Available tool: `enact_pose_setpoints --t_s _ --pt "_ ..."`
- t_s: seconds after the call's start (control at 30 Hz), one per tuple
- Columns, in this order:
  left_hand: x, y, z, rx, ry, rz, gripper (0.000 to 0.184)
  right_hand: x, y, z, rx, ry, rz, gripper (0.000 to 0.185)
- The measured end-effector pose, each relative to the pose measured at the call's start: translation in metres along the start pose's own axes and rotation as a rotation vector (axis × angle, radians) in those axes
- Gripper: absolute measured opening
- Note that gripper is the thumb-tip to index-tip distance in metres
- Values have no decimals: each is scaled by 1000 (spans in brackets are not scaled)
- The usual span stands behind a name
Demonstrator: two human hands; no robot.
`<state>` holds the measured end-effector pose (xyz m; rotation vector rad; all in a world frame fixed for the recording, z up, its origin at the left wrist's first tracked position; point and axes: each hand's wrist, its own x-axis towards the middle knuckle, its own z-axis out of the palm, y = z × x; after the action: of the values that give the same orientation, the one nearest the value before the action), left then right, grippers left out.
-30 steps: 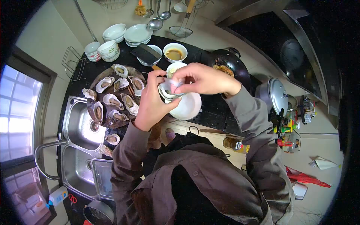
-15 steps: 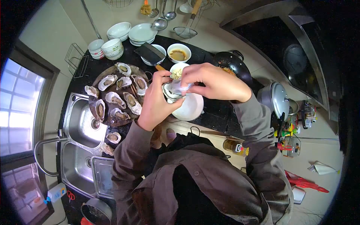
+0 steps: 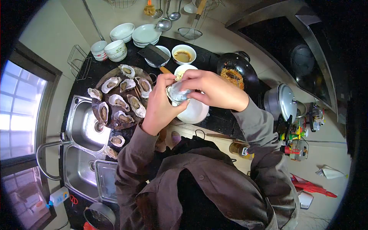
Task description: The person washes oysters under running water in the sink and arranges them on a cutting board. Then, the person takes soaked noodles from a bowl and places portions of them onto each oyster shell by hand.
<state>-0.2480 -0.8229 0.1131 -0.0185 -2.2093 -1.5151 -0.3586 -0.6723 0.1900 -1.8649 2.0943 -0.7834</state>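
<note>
At far left, a double-basin stainless-steel sink is set into the glossy black counter, its upper right rim close to a round, dark wooden board. Opened, rough-shelled oysters spread nearly to the board's edges; two more grey-white oysters lie below it, beside the sink. My left hand, just right of the board, grips a grey-white oyster shell between thumb and fingers, raised above the counter. Near those fingertips ends the wooden handle of a dark, broad-bladed cleaver, laid across a round white bowl (the least roomy side for my fingers). Behind, a white bowl of brown liquid stands well apart from my hands. A small white bowl of pale yellow bits sits just beyond my fingers, partly covered by them; a large, plain white bowl lies below. My right hand is closed in a pinch on a thin, whitish sheet, pressed against the shell; its material I cannot tell. Black counter shows right of the large bowl, giving my right wrist room down to the front edge. Above that wrist is the rim of a round black wok holding browned bits; farther right, a lidded silver metal pot.
</note>
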Motion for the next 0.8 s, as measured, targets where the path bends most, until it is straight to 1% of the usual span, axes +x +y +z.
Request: enact_pose_setpoints --t_s 0.2,0.33,0.43,0.47,0.57,0.6,0.7,0.8 --pt "0 -2 1 -17 47 -7 66 -6 1 2 -67 105 10 28" --pt "0 -4 4 -24 55 2 65 -6 2 4 50 204 87 25" --pt "1 -3 7 -15 57 12 65 -6 11 2 -27 150 -110 22" --pt "1 -3 8 -4 59 12 65 -7 12 2 -28 151 -108 22" --pt "0 -3 9 19 63 12 65 -9 12 4 147 98 -54 20" --pt "0 -3 10 27 61 10 65 -10 10 2 147 98 -54 20" --pt "-2 -3 10 43 56 5 66 -11 1 -8 280 136 186 19" --pt "-3 -1 11 42 80 18 65 -11 2 -9 321 167 202 17"
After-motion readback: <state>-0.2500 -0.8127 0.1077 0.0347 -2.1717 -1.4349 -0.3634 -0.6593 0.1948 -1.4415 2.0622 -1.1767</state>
